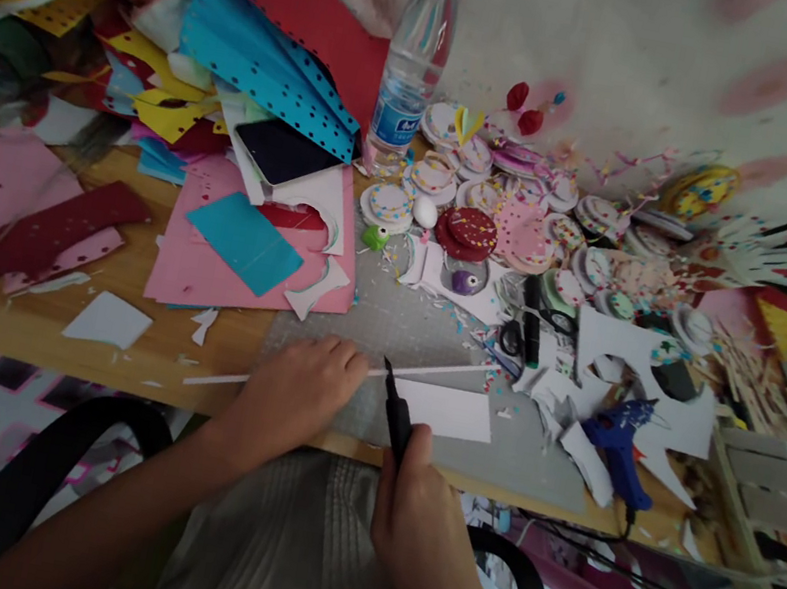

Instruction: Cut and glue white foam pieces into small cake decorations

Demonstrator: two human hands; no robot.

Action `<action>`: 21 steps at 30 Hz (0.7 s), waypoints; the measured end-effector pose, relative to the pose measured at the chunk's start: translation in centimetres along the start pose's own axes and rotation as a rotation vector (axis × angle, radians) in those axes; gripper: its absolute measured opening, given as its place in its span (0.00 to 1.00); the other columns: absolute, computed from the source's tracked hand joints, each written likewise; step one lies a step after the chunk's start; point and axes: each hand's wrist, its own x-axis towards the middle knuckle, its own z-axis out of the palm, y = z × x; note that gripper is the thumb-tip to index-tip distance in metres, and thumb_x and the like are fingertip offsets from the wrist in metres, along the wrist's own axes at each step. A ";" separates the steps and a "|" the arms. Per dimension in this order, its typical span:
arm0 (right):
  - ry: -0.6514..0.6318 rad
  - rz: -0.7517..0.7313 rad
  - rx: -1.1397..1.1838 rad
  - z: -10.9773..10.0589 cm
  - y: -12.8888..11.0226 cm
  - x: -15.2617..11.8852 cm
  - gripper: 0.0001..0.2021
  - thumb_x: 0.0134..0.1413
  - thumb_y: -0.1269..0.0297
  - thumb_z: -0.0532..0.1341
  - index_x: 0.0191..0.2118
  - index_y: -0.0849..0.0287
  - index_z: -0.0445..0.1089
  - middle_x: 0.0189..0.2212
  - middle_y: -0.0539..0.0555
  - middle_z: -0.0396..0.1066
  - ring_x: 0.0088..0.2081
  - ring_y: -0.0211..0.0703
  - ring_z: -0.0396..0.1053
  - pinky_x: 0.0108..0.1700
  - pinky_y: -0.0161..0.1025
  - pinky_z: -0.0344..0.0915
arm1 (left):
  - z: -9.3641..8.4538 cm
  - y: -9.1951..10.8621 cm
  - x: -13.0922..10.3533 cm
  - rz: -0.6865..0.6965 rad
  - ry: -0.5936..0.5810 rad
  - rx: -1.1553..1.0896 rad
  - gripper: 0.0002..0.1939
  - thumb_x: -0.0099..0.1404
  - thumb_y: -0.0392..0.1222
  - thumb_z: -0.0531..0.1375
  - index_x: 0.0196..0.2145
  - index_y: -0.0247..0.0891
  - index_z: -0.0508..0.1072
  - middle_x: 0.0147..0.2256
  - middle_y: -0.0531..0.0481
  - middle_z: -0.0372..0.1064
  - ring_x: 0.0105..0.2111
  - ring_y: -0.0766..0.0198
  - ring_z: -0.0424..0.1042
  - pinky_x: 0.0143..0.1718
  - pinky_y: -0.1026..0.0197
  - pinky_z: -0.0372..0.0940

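Observation:
My right hand (416, 512) is closed around a black craft knife (397, 415), its blade pointing up and away over the grey cutting mat (338, 437). The blade tip is close to a long, narrow white strip (441, 372); I cannot tell whether they touch. My left hand (301, 385) presses down on this strip with its fingers bent and together, and the strip's ends stick out on both sides. Just right of the knife lies a white paper rectangle (453, 414) on the mat. What is under my left palm is hidden.
A blue glue gun (621, 446) with a cord lies at the right among white offcuts. Scissors (512, 338) rest nearby. Behind them are many decorated discs (466, 231) and a water bottle (416, 60). Coloured felt sheets (269, 49) and a phone (285, 154) pile up at left.

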 end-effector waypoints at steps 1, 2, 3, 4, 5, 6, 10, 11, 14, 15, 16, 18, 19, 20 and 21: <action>-0.001 0.004 -0.001 0.1 0.0 0.1 0.05 0.63 0.75 0.49 0.43 0.61 0.54 0.24 0.58 0.76 0.25 0.54 0.77 0.21 0.38 0.47 | 0.0 0.0 0.0 0.002 0.001 0.002 0.11 0.62 0.25 0.49 0.32 0.37 0.65 0.31 0.47 0.67 0.32 0.52 0.71 0.27 0.54 0.65; -0.002 0.008 -0.007 0.2 0.0 0.1 0.06 0.63 0.75 0.49 0.44 0.61 0.54 0.24 0.58 0.76 0.26 0.54 0.77 0.21 0.38 0.48 | 0.0 -0.1 0.0 0.003 0.002 0.006 0.10 0.61 0.25 0.49 0.32 0.37 0.65 0.31 0.47 0.67 0.32 0.52 0.71 0.27 0.54 0.65; -0.003 0.013 -0.014 0.3 0.0 0.1 0.07 0.63 0.75 0.49 0.45 0.62 0.54 0.24 0.59 0.76 0.26 0.54 0.77 0.22 0.38 0.49 | 0.0 -0.1 0.0 0.003 0.004 0.009 0.10 0.61 0.25 0.49 0.32 0.37 0.65 0.31 0.47 0.67 0.33 0.53 0.71 0.27 0.54 0.65; -0.007 0.019 -0.019 0.3 0.0 0.2 0.07 0.63 0.75 0.49 0.46 0.63 0.54 0.25 0.59 0.76 0.27 0.54 0.77 0.22 0.38 0.50 | 0.0 -0.1 0.0 0.003 0.005 0.011 0.10 0.61 0.25 0.50 0.32 0.38 0.65 0.31 0.47 0.67 0.32 0.53 0.71 0.27 0.54 0.65; -0.014 0.026 -0.021 0.3 0.0 0.2 0.08 0.63 0.75 0.50 0.47 0.63 0.54 0.25 0.59 0.76 0.27 0.53 0.77 0.22 0.38 0.51 | 0.0 -0.1 0.0 0.002 0.009 0.012 0.10 0.62 0.25 0.50 0.32 0.38 0.65 0.31 0.47 0.67 0.32 0.53 0.71 0.27 0.54 0.65; -0.022 0.032 -0.023 0.3 0.0 0.2 0.08 0.63 0.75 0.50 0.47 0.64 0.54 0.25 0.59 0.76 0.27 0.52 0.77 0.22 0.38 0.51 | 0.1 -0.1 0.0 -0.001 0.014 0.013 0.09 0.62 0.26 0.50 0.32 0.38 0.64 0.30 0.48 0.67 0.32 0.53 0.71 0.27 0.54 0.65; -0.057 0.054 -0.028 0.3 -0.1 0.3 0.09 0.62 0.76 0.50 0.47 0.65 0.54 0.26 0.58 0.76 0.28 0.51 0.77 0.22 0.38 0.51 | 0.2 0.0 0.1 -0.001 0.032 0.013 0.09 0.62 0.26 0.51 0.31 0.38 0.64 0.29 0.49 0.66 0.31 0.53 0.71 0.26 0.54 0.64; -0.060 0.056 -0.032 0.3 -0.1 0.3 0.09 0.62 0.76 0.50 0.47 0.65 0.54 0.26 0.58 0.76 0.28 0.51 0.77 0.22 0.37 0.51 | 0.2 -0.1 0.1 -0.001 0.033 0.010 0.09 0.63 0.26 0.51 0.32 0.38 0.64 0.30 0.49 0.66 0.31 0.53 0.71 0.26 0.54 0.65; -0.069 0.058 -0.045 0.4 -0.1 0.5 0.08 0.62 0.76 0.50 0.46 0.64 0.54 0.26 0.57 0.76 0.28 0.50 0.77 0.22 0.37 0.51 | 0.3 -0.1 0.0 -0.006 0.036 -0.006 0.09 0.65 0.27 0.51 0.32 0.38 0.64 0.30 0.49 0.67 0.32 0.53 0.71 0.27 0.53 0.65; -0.070 0.057 -0.050 0.4 -0.1 0.6 0.08 0.62 0.76 0.50 0.46 0.64 0.55 0.26 0.57 0.76 0.28 0.50 0.77 0.22 0.37 0.51 | 0.3 -0.2 -0.1 -0.007 0.037 -0.012 0.08 0.65 0.28 0.51 0.32 0.39 0.64 0.30 0.49 0.67 0.32 0.53 0.71 0.27 0.53 0.65; -0.069 0.056 -0.054 0.4 -0.1 0.6 0.08 0.62 0.76 0.50 0.47 0.64 0.55 0.26 0.57 0.76 0.28 0.49 0.77 0.22 0.36 0.52 | 0.3 -0.2 -0.1 -0.009 0.039 -0.015 0.08 0.66 0.28 0.51 0.32 0.39 0.64 0.30 0.49 0.67 0.32 0.53 0.71 0.27 0.53 0.65; -0.071 0.056 -0.060 0.6 0.0 0.7 0.09 0.62 0.75 0.51 0.48 0.65 0.55 0.26 0.57 0.76 0.29 0.49 0.77 0.23 0.36 0.53 | 0.2 -0.2 -0.2 -0.007 0.040 -0.013 0.09 0.65 0.28 0.51 0.32 0.39 0.64 0.30 0.49 0.67 0.32 0.53 0.71 0.27 0.54 0.65; -0.071 0.053 -0.063 0.6 0.1 0.8 0.10 0.62 0.76 0.51 0.48 0.66 0.55 0.26 0.57 0.76 0.29 0.49 0.77 0.23 0.36 0.54 | 0.2 -0.2 -0.2 -0.004 0.039 -0.011 0.09 0.65 0.28 0.51 0.32 0.39 0.64 0.30 0.49 0.67 0.32 0.53 0.71 0.27 0.54 0.65; -0.070 0.049 -0.068 0.7 0.1 0.8 0.10 0.62 0.76 0.51 0.49 0.66 0.55 0.26 0.57 0.76 0.29 0.49 0.77 0.23 0.36 0.54 | 0.2 -0.2 -0.2 -0.002 0.038 -0.009 0.09 0.65 0.27 0.51 0.31 0.39 0.64 0.30 0.48 0.67 0.32 0.53 0.71 0.27 0.54 0.65; -0.066 0.044 -0.073 0.8 0.2 0.8 0.11 0.62 0.76 0.51 0.49 0.67 0.54 0.27 0.57 0.76 0.29 0.49 0.77 0.23 0.36 0.55 | 0.2 -0.2 -0.1 -0.001 0.039 -0.006 0.09 0.65 0.27 0.50 0.31 0.38 0.64 0.30 0.48 0.67 0.32 0.53 0.71 0.26 0.54 0.64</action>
